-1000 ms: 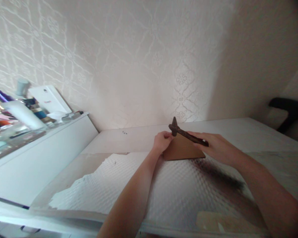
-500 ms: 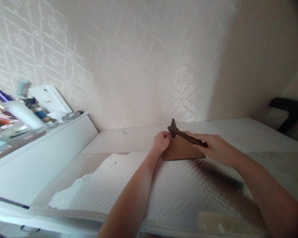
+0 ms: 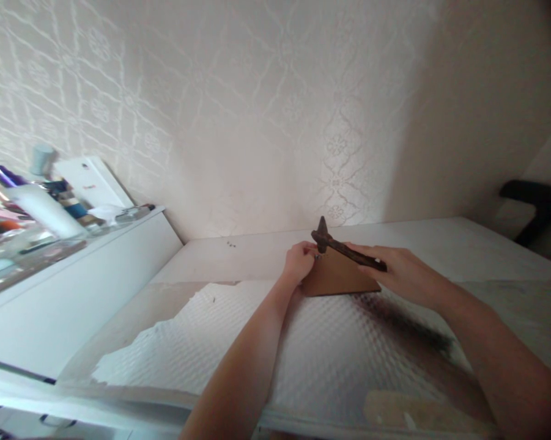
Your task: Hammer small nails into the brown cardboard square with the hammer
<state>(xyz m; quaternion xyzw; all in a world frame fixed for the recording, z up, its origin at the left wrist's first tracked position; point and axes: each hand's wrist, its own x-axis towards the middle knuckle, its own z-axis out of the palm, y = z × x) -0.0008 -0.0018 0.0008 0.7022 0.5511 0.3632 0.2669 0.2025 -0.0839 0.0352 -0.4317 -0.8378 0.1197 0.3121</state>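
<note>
A hammer [image 3: 348, 249] with a dark metal head is gripped near its handle's end by my right hand [image 3: 401, 272]. Its head hangs just over the far left corner of a flat brown board [image 3: 342, 281]. Beside that corner, my left hand [image 3: 300, 260] has its fingers pinched together at the board's edge. A small shiny metal piece shows by the fingertips, too small to name, and I cannot tell whether the fingers grip it or only touch it. The board lies on a white quilted sheet [image 3: 183, 336] and the white tabletop.
Several tiny metal bits [image 3: 230, 244] lie near the wall, and one small dark bit [image 3: 213, 300] is on the sheet. At left, a white cabinet [image 3: 73, 293] carries bottles and a white box [image 3: 94, 180]. A black chair armrest [image 3: 529, 198] juts in at right.
The hammer head has shifted very slightly to the right and up. My left hand stays in the same place at the board's corner.
</note>
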